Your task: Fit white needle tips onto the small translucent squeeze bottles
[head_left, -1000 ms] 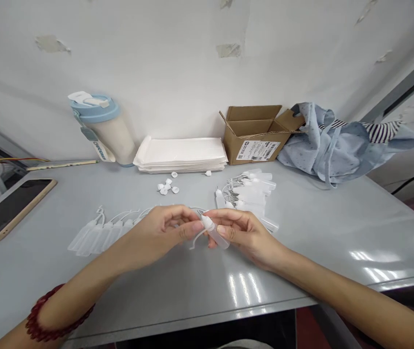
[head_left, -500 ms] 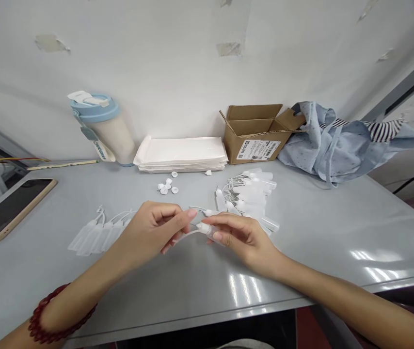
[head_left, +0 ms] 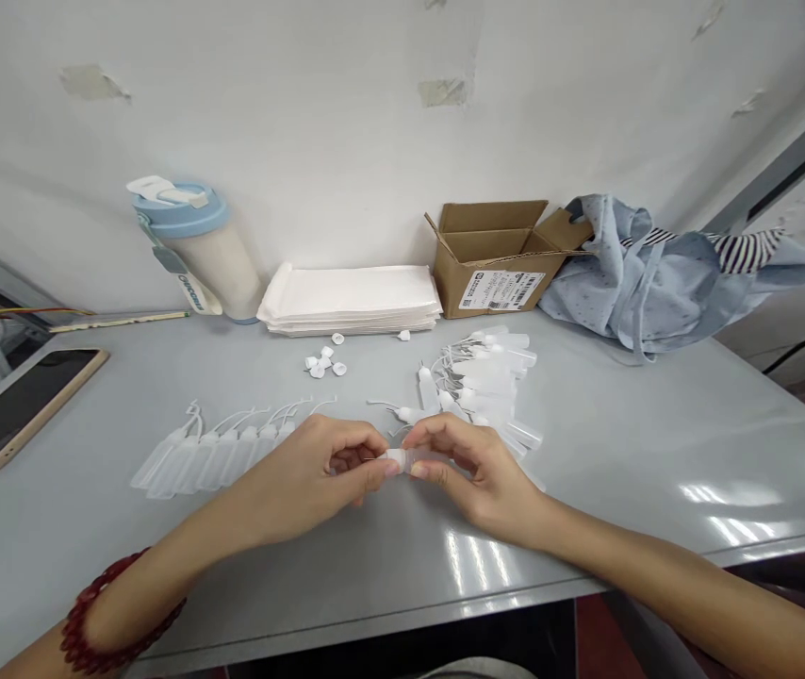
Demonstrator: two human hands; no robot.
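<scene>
Between my two hands is a small translucent plastic dropper bottle (head_left: 402, 461) with a white top, held nearly level above the table. My left hand (head_left: 336, 462) pinches the white top between thumb and fingers. The bottle's body is gripped by my right hand (head_left: 482, 471), whose fingers hide much of it. Just past my right fingers lies a loose pile of similar bottles (head_left: 488, 382) with thin tips and white strips. To the left, several more bottles (head_left: 222, 457) form a row, partly covered by my left forearm. Small white caps (head_left: 324, 360) are scattered beyond my hands.
At the back stand a tumbler (head_left: 215, 255) with a blue lid, a stack of white packets (head_left: 350, 297) and an open cardboard box (head_left: 487, 273). A blue cloth bag (head_left: 664, 283) slumps at right. A phone (head_left: 17, 410) lies at the left edge.
My left hand has moved from the strip and tip onto the bottle's white top. The bottle has turned closer to level, its strip now hidden by my fingers.
</scene>
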